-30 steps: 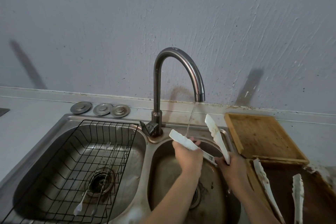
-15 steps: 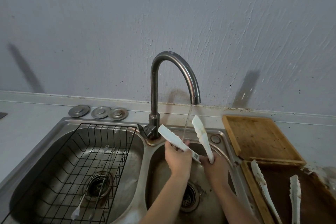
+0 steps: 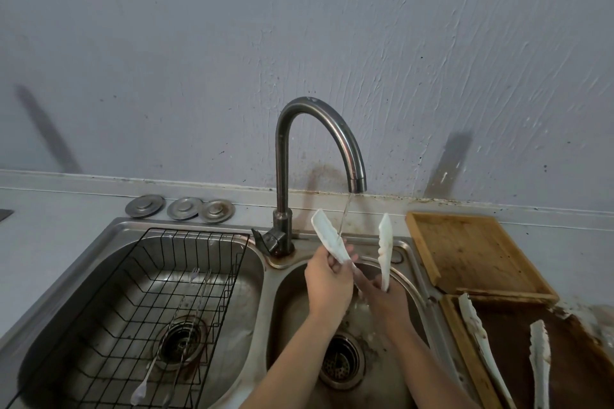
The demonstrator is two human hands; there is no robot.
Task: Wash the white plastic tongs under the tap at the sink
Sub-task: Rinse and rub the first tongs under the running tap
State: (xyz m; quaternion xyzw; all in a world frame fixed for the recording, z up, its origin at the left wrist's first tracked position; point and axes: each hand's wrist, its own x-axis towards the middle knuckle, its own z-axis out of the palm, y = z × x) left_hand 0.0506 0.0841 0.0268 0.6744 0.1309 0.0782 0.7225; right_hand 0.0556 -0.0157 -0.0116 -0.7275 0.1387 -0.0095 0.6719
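The white plastic tongs [image 3: 332, 241] sit just right of the frame's centre in the head view, the only view there is, held over the right basin of the sink [image 3: 412, 271] with their two arms splayed upward in a V, the left arm slanting up-left and the right arm [image 3: 385, 252] nearly upright. The left hand [image 3: 329, 282] has its grip curled round the left arm low down, and the right hand [image 3: 385, 300] grips the hinge end and the base of the other arm. A thin stream from the tap [image 3: 357, 183] falls between the arms and meets the left one near the fingers. To wash well, I judge each arm should be turned through the stream in turn, toothed inner faces rubbed with a thumb, hinge rinsed last, kept low over the basin to limit splashing. A second pair of soiled tongs [image 3: 478, 335] lies on a dark tray [image 3: 584, 365] at lower right.
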